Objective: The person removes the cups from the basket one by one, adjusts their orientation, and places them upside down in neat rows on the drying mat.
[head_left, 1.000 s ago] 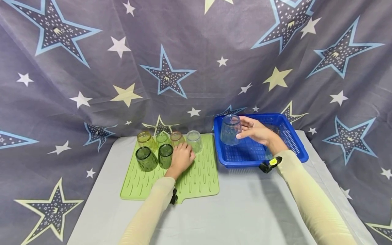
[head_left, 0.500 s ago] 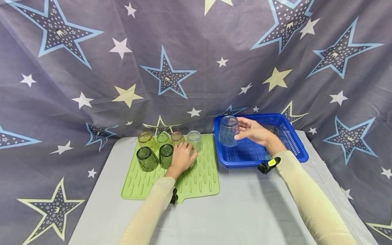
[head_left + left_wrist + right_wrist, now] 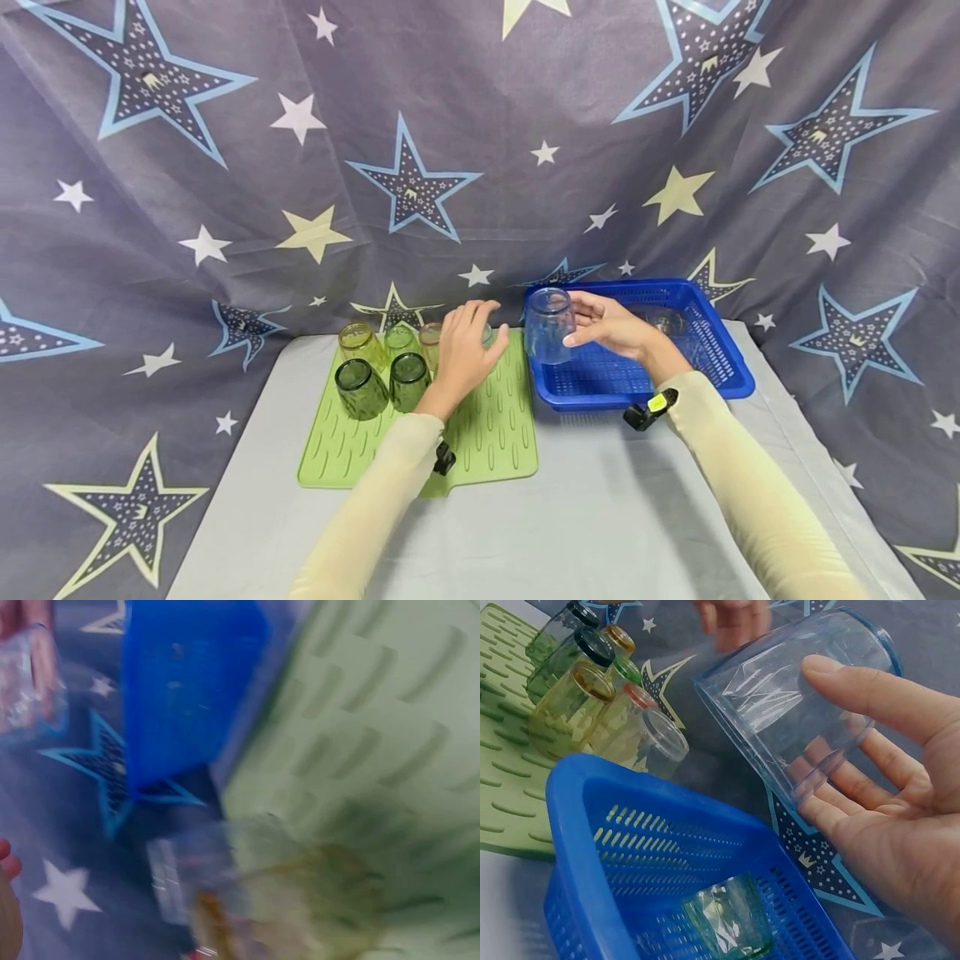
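Observation:
My right hand grips a clear bluish glass over the left side of the blue basket; the right wrist view shows thumb and fingers round the tilted glass. My left hand, fingers spread and loosely bent, holds nothing and is above the glasses at the back of the green mat. It hides most of the clear glass at the row's right end. Left of it are a yellow glass, a light green one, a reddish one and two dark green ones.
More glasses lie inside the blue basket at the right. The mat and basket stand side by side on a white-covered table. A starry curtain hangs right behind them.
My left hand has lifted off the glasses and moved right and back, its fingers extending. My right hand has carried the bluish glass a little to the left, toward the mat.

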Tool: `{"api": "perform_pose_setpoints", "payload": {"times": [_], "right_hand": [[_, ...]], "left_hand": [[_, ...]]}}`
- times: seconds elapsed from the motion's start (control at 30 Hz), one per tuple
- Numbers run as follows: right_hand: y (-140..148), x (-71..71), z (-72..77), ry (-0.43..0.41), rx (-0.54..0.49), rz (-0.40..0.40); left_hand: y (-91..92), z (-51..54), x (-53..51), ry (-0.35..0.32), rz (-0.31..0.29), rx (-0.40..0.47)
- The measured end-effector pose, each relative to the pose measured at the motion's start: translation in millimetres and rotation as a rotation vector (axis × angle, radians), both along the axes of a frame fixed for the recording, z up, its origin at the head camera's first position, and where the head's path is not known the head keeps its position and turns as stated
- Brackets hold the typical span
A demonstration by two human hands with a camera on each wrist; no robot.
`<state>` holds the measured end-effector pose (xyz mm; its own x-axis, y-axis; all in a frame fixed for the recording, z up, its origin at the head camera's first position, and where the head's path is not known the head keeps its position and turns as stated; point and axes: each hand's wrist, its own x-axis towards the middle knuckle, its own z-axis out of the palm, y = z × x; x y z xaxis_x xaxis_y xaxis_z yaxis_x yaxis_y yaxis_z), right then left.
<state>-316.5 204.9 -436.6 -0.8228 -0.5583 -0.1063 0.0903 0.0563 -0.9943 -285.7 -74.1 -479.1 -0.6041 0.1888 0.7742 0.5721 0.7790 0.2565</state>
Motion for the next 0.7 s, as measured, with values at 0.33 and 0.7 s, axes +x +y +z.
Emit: {"api": "perform_pose_setpoints", "payload": {"times": [0.33,0.7], "right_hand": [[-13,1.9,2.2,0.004,-0.021,0.045],[-23,3.6,-1.0,-0.011,-0.088,0.131]], "left_hand": [[35.0,46.6,3.9,-0.030,-0.078,-0.042],[62.2,68.4,5.0,-0.199,-0.056,-0.254]]}}
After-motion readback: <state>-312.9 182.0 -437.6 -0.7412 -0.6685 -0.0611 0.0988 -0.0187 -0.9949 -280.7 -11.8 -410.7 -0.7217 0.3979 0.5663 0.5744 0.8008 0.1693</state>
